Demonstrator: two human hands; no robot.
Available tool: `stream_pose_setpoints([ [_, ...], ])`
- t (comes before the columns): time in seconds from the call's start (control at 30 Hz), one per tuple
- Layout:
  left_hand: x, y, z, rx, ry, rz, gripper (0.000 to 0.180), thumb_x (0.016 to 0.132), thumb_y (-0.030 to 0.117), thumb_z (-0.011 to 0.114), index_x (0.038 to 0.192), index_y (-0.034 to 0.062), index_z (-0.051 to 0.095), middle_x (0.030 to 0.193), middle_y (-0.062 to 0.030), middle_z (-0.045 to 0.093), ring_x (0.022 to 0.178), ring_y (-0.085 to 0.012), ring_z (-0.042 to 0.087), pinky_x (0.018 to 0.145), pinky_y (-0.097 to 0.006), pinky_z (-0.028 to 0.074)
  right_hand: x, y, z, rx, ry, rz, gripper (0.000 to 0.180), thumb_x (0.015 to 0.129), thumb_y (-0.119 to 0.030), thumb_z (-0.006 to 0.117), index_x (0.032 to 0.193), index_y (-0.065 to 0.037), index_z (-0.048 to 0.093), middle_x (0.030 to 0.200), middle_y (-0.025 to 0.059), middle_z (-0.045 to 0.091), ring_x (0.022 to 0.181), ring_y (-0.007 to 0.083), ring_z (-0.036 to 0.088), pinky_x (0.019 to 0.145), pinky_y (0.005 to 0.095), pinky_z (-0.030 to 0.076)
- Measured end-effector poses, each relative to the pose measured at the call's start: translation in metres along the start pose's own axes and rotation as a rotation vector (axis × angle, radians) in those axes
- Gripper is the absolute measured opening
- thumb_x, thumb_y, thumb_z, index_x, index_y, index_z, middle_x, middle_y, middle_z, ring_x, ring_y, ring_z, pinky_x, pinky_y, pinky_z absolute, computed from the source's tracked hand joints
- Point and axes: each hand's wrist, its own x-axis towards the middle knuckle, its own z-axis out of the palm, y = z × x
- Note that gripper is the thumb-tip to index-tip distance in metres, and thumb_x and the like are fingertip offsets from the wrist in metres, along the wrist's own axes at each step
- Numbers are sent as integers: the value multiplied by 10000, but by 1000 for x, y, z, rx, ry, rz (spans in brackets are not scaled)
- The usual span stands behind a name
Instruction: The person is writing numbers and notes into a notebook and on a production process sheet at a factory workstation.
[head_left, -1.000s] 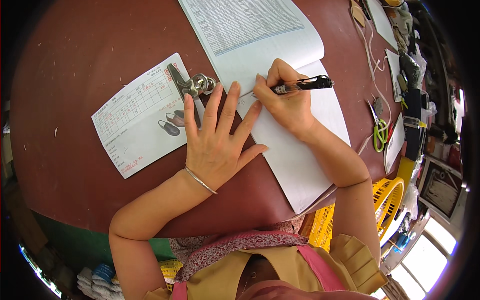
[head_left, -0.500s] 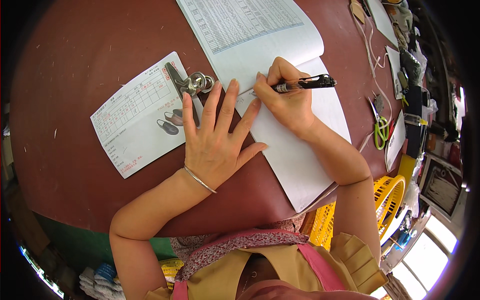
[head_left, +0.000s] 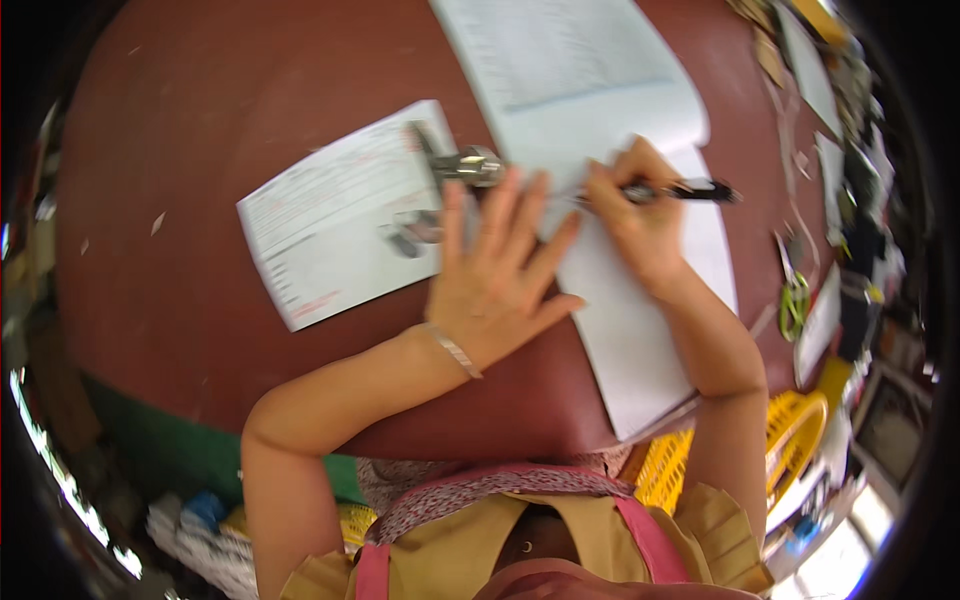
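Reddish-brown and round, the bench [head_left: 200, 150] fills most of the view, with clutter crowding its right rim: green-handled scissors [head_left: 795, 300], loose white papers and dark odds and ends too blurred to name. A yellow plastic basket [head_left: 790, 440] sits below the bench edge at the right.

Compared with half a second ago, the whole scene has slid and tilted in the picture and gone soft with blur, so the head has turned; the things on the bench keep the same places relative to one another. The left hand [head_left: 495, 290] still lies flat, fingers [head_left: 500, 215] spread open, palm on the bench at the near-left edge of the open white ledger book [head_left: 620, 300], fingertips reaching onto its page. A thin silver bangle [head_left: 450, 350] circles that wrist. The right hand [head_left: 640, 225] remains closed around the black pen [head_left: 690, 190], its tip down on the lower page just right of the left fingertips. Judging from this, the writing goes on at the same line, the hands not having shifted along the page.

Left of the book lies a white printed form sheet [head_left: 330, 225], with a shiny metal clip [head_left: 470, 165] resting at its upper right corner, just beyond the left fingertips.
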Motion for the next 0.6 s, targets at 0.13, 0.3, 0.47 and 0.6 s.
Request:
stream_pose_setpoints([
  [0.13, -2, 2, 6, -96, 9, 50, 772, 821, 587, 692, 1423, 126, 547, 1595, -170, 347, 1504, -418, 222, 1145, -732, 154, -3, -7, -13, 134, -32, 125, 344, 885, 0, 731, 721, -96, 444, 661, -45, 480, 578, 17, 447, 517, 196, 363],
  [0.3, -7, -1, 9, -103, 66, 11, 783, 811, 598, 702, 1436, 159, 529, 1579, -179, 355, 1492, -424, 238, 1156, -718, 134, -2, -12, -11, 164, -94, 176, 383, 872, 2, 766, 735, -121, 430, 652, -69, 464, 571, 1, 386, 513, 190, 318],
  [0.47, -7, -2, 11, -103, 60, 5, 780, 822, 611, 692, 1460, 201, 509, 1593, -173, 331, 1490, -434, 234, 1156, -723, 122, -2, -6, -6, 132, -64, 141, 416, 854, 11, 787, 733, -127, 414, 640, -78, 428, 575, 1, 345, 511, 195, 291],
  [0.6, -4, 2, 14, -145, 61, 28, 802, 812, 608, 698, 1472, 197, 498, 1600, -174, 322, 1487, -437, 237, 1153, -728, 121, -5, -8, -8, 75, -31, 148, 397, 872, 31, 737, 717, -113, 401, 645, -66, 425, 577, 17, 337, 518, 208, 300],
])
